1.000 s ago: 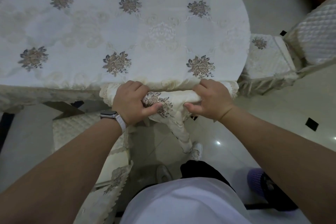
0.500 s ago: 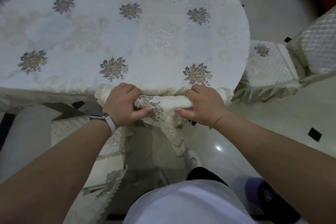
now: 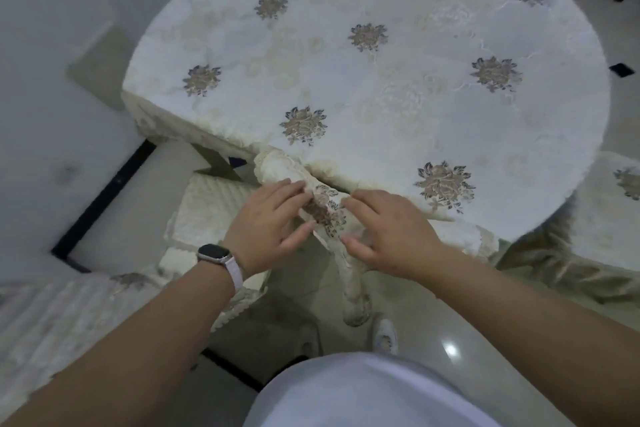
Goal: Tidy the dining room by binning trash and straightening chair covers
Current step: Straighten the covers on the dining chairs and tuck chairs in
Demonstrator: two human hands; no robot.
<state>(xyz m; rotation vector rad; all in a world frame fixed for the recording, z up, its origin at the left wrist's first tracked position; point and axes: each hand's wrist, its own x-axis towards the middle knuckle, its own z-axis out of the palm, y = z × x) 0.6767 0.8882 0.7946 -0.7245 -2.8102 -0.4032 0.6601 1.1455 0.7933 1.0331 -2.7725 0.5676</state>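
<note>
A home dining room: round table (image 3: 381, 80) under embroidered cloth, covered chairs (image 3: 595, 236) around, tiled floor (image 3: 485, 329).

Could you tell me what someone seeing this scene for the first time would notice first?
Most striking are the left hand and the right hand, side by side at lower centre on the floral chair cover over a chair back. Behind them, the cream tablecloth with bronze flower motifs fills the upper frame. A smartwatch sits on the left wrist.

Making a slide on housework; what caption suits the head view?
Both hands, left and right, adjust a floral chair cover beside the table.
</note>
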